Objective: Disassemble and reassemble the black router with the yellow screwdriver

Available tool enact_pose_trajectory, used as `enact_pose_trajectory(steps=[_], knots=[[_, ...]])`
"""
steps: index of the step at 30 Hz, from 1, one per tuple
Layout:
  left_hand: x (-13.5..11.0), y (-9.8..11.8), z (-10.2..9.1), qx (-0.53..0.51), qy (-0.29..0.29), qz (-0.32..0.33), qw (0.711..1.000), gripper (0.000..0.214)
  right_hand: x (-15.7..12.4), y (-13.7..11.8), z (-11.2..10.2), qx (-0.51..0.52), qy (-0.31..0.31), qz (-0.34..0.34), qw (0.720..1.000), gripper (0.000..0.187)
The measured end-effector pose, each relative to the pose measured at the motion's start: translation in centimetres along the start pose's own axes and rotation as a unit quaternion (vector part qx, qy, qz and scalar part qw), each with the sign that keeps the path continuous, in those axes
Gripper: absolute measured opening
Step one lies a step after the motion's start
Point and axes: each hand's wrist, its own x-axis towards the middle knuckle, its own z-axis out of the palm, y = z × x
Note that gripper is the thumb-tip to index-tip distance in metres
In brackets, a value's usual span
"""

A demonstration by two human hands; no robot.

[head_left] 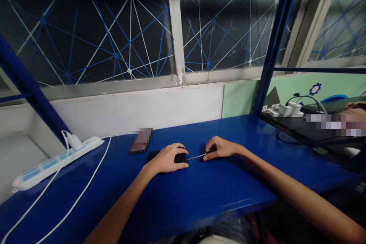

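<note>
Head view, entry by two observers.

A: Left hand (168,159) lay palm-down, fingers curled over a small flat black device (179,158) on the glossy blue metal workbench (200,194). It looked like a steadying press, keeping the device from sliding.

B: Right hand (220,148) was pinched narrow around the handle of a thin silver-shafted precision screwdriver (196,156), the shaft level and its tip reaching the device's right edge. A low grip of that kind suits fine control, by my reading.

A: Tiny dark specks (188,148) sat on the bench just above the shaft, between the hands. Possibly screws; too small to tell.

B: Dark phone (139,144), blurred, rested near, left of the device. White power strip (54,162) with a plugged white charger (74,142) lay well apart at far left, its cable trailing toward the front edge.

A: Another person's hand (354,116) showed at the neighbouring bench, far right.
</note>
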Motion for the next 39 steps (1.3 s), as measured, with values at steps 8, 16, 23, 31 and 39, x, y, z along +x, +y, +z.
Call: enact_pose_trajectory(steps=[8,16,23,31,39], knots=[[0.1,-0.3,0.1,0.001,-0.001,0.001,1.0,0.051,0.4,0.6,0.2,-0.037,0.027,-0.016,0.999,0.041],[0.1,-0.2,0.2,0.005,-0.001,0.0,1.0,0.052,0.2,0.2,0.4,-0.066,0.017,-0.002,0.998,0.037],[0.0,0.0,0.2,0.008,0.002,0.002,1.0,0.053,0.1,0.1,0.4,-0.105,0.012,-0.006,0.994,0.036],[0.0,-0.1,0.2,0.008,0.001,0.002,1.0,0.051,0.0,-0.7,0.2,-0.092,0.012,0.005,0.996,0.049],[0.0,-0.1,0.2,0.006,-0.001,0.002,1.0,0.051,-0.1,-0.3,0.0,-0.107,0.015,0.001,0.994,0.045]])
